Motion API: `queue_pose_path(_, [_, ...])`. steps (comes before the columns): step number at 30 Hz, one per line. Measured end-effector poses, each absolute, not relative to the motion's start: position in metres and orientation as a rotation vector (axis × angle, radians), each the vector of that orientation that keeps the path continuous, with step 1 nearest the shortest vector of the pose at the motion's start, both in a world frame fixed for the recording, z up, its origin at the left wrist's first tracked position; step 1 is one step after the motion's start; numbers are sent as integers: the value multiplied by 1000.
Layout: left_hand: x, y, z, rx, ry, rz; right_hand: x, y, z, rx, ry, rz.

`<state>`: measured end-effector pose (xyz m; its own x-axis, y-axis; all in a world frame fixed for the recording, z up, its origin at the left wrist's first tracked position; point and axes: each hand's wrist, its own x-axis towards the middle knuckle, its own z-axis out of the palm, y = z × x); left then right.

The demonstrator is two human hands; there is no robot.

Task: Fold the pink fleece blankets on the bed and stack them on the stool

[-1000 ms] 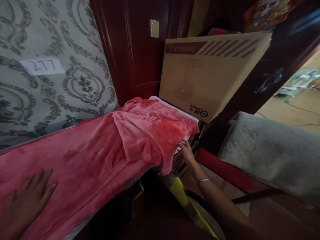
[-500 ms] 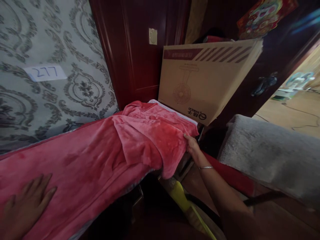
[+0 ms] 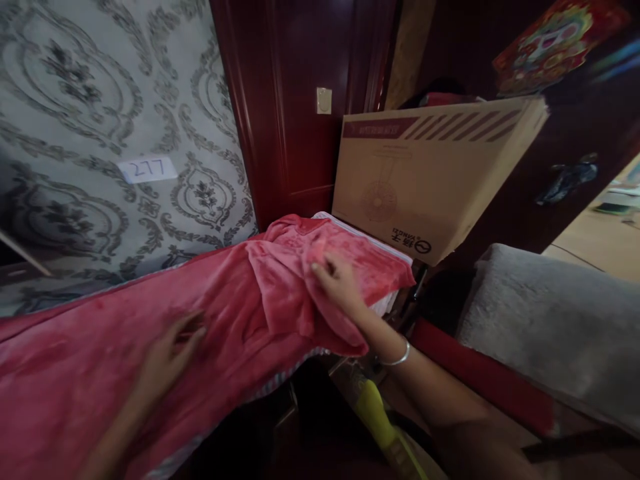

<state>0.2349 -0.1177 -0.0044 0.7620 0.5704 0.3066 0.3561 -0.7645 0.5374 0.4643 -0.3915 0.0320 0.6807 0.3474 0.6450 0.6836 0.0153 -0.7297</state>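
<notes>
A pink plush garment (image 3: pixel 220 280) lies spread along a long narrow board, with bunched, overlapping folds near its far end. A striped cover edge (image 3: pixel 280 380) shows beneath it. My right hand (image 3: pixel 340 280), a silver bangle on its wrist, pinches a fold of the plush and holds it turned back to the left. On the nearer left part of the garment, my left hand (image 3: pixel 173 350) rests with bent fingers, thumb and forefinger apart. Whether any cloth lies under its fingertips is hard to see.
A cardboard fan box (image 3: pixel 430 180) leans behind the board's far end. Grey fluffy cloth (image 3: pixel 550 320) covers a seat at right, near a red strip (image 3: pixel 485 373). Below are a yellow-green object (image 3: pixel 375 410) and dark legs. Patterned wallpaper (image 3: pixel 200 193) borders the left.
My right hand has moved left, folding the garment's right edge back over itself. My left hand has moved right and its flat fingers have bent. The view has shifted left.
</notes>
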Motion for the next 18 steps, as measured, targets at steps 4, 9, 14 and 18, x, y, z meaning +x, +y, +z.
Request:
queue_pose_path(4, [277,-197,11,2006,427,453,407,-351,18,-1692,-1222,-138])
queue_pose_path(9, [295,-223,-13,1587,465,470,397,-336,-15,-1509,-1323,120])
queue_pose_path(14, [297,-213,-37,1672,496,551,449,-345,-33,-1543,-1157,91])
queue_pose_path(18, [299,-212,-46,1810,492,616,503,-337,-21,-1652,-1260,-270])
